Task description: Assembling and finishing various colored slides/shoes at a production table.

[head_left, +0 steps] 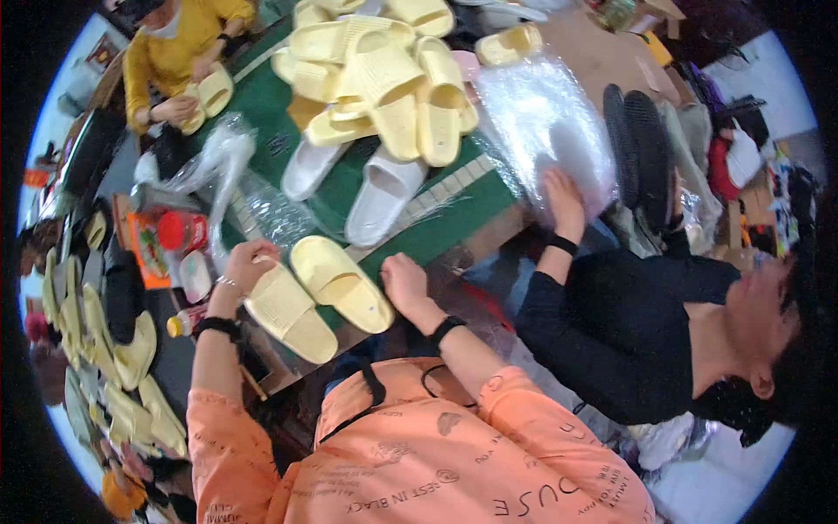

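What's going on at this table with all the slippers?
A person in an orange top has a pair of pale yellow slippers at the table's edge. The left hand rests on one, and the right hand lies beside the other. A heap of yellow slippers sits further back. A co-worker in black presses a hand on a stack of clear plastic bags.
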A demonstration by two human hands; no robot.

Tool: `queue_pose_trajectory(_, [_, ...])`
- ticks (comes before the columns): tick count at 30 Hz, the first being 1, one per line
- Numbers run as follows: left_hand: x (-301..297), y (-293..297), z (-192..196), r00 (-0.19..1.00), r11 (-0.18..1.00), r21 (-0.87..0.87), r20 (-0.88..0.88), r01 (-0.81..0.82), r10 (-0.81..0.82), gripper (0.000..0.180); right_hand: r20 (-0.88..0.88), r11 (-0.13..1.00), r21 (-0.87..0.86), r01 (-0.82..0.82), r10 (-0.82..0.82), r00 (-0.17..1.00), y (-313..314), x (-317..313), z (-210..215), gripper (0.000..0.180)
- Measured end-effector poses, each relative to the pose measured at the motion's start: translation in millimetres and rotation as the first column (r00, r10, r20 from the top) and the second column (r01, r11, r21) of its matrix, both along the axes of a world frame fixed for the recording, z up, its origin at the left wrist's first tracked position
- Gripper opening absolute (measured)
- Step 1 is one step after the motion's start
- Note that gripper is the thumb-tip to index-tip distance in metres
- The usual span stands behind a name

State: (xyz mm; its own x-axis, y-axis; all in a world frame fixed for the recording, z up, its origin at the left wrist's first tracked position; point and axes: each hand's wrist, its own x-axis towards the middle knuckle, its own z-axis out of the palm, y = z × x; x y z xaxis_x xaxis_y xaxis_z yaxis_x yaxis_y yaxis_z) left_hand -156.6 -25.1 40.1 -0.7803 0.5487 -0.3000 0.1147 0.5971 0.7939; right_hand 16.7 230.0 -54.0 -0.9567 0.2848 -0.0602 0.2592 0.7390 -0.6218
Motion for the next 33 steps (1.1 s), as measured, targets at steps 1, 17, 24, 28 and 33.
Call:
queue_pose_trajectory(1, [0, 7, 11, 0.999, 0.998, -0.046, -0.034, 0.040, -0.042, 0.021, -0.005, 0.999, -0.036, 0.027, -0.027, 1.000, 2, 1, 2, 0.009])
queue_pose_trajectory(17, [96, 139, -10, 0.453, 0.715, 0.079, 0.820, -0.695, 0.349, 0.035, -0.040, 0.775, -0.631, -0.042, 0.022, 0.999, 4, 12, 66, 0.012])
queue_pose_trajectory(24, [101, 134, -5, 0.496, 0.607, 0.164, 0.753, -0.778, 0.432, 0.014, 0.003, 0.638, -0.765, -0.085, 0.135, 0.991, -1, -3, 46, 0.022])
queue_pose_trajectory(28, [119, 133, 11, 0.554, 0.728, 0.005, 0.652, -0.685, 0.517, 0.012, -0.040, 0.554, -0.830, -0.060, 0.048, 0.998, -23, -51, 12, 0.031])
queue_pose_trajectory(33, [144, 119, 33, 0.707, 0.822, -0.029, 0.495, -0.569, 0.506, 0.013, 0.263, 0.679, -0.718, 0.154, 0.059, 0.963, -33, -109, -14, 0.022])
